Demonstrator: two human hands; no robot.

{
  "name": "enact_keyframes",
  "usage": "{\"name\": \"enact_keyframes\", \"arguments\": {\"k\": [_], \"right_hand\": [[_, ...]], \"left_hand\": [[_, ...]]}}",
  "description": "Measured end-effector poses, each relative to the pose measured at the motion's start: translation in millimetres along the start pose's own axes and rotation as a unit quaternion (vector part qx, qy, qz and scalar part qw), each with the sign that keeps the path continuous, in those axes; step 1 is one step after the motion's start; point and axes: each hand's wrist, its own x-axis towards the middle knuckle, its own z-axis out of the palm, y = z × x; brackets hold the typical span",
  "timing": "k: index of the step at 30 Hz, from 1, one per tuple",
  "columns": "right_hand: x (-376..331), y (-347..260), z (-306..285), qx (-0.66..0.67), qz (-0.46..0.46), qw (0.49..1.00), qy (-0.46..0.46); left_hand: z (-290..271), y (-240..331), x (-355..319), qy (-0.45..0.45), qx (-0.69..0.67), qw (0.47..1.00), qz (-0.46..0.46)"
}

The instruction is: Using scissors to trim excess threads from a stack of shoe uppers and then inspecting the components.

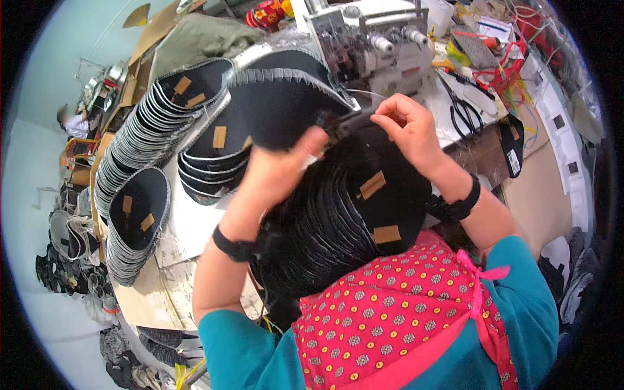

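Note:
My left hand (283, 167), smeared by motion, has its thumb over a dark fabric piece (354, 123); its other fingers are mostly hidden. At the right end of that piece my right hand (411, 130) is closed, thumb and forefinger pinched together at the edge. Under both hands a thick stack of black fabric pieces (312, 227) leans against my lap, with tan tabs (373, 185) on its top piece. Just beyond my left hand lies a large curved black piece (279, 104) with a pale ribbed edge, over a smaller stack (208, 172).
A long row of nested black pieces (146, 133) and a shorter stack (138, 214) stand on the left of the table. A sewing machine (377, 55) is at the back. Black-handled scissors (463, 110) lie to the right, near tangled red cord (510, 78).

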Motion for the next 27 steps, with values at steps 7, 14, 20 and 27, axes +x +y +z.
{"name": "enact_keyframes", "arguments": {"k": [7,14,20,27], "right_hand": [[-27.6,8.9,-21.7,-0.179,-0.090,0.957,-0.210],[-39.3,-4.8,-37.3,-0.265,-0.153,0.907,-0.290],[-37.0,-56.0,-132.0,-0.139,0.017,0.973,-0.182],[23.8,-59.1,-62.3,0.200,0.101,0.969,-0.107]], "left_hand": [[-54.7,-37.5,69.7,0.437,0.439,0.755,0.216],[-73.0,-43.0,79.4,0.063,0.620,0.762,0.176],[-107.8,-51.0,-4.2,-0.073,0.735,0.664,0.119],[-77.9,-45.7,-20.8,-0.109,0.567,0.815,-0.049]]}}
